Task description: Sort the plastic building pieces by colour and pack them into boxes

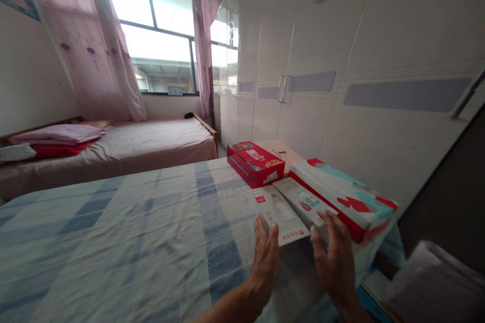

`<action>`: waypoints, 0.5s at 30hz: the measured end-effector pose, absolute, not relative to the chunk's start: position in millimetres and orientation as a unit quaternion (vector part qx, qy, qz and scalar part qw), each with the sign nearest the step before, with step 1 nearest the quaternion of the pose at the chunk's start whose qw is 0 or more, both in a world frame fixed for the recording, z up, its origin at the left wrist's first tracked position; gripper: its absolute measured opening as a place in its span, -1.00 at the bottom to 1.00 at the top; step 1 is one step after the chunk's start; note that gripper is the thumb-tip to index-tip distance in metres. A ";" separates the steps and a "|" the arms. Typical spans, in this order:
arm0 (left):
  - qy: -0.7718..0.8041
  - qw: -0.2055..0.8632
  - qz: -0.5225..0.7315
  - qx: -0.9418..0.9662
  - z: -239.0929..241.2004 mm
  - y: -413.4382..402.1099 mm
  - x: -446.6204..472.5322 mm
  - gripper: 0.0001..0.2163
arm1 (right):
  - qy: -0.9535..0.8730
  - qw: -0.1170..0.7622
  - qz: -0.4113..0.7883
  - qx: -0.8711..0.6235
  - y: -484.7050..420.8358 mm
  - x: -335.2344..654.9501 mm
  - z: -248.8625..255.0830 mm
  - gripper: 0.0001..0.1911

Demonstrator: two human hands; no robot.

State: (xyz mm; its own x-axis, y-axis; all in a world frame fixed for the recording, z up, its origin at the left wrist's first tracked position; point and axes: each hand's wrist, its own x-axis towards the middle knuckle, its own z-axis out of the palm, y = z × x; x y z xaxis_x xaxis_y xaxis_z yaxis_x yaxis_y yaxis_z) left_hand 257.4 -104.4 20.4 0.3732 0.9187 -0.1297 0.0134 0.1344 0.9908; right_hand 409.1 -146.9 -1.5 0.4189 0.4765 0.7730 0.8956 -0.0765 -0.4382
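Observation:
Two flat white boxes lie side by side on the blue-checked bedsheet (132,232) near its right edge. My left hand (266,255) rests with fingers stretched out against the near left edge of the left white box (279,212). My right hand (334,257) lies open with fingertips on the near end of the right white box (303,202). Neither hand grips anything. A long white, red and teal box (341,192) lies just right of them. A red box (255,163) sits behind, next to a pale pink box (282,152).
A white wardrobe (341,75) with grey stripes fills the right side. A second bed (125,146) with pink pillows stands under the window with pink curtains. Something pale lies in the dark gap at lower right (435,282).

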 end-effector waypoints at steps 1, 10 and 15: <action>0.424 0.623 0.360 0.550 21.0 -104.4 254.7 -0.28 | -0.484 0.464 -0.226 -0.707 -146.8 417.4 -2.7 -0.53; 0.439 0.622 0.356 0.542 10.4 -106.1 273.7 -0.30 | -0.471 0.467 -0.198 -0.722 -135.0 444.1 -10.0 -0.54; 0.433 0.622 0.353 0.548 8.9 -107.1 276.9 -0.30 | -0.477 0.481 -0.189 -0.711 -134.7 439.5 -8.8 -0.57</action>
State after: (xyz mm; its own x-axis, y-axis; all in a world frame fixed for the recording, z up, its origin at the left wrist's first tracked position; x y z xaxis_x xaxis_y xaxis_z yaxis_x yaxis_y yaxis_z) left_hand 276.9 -107.1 8.9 0.3755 0.9142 -0.1524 0.0361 0.1499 0.9880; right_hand 439.5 -134.7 -8.8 0.4734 0.4969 0.7273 0.8600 -0.0822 -0.5036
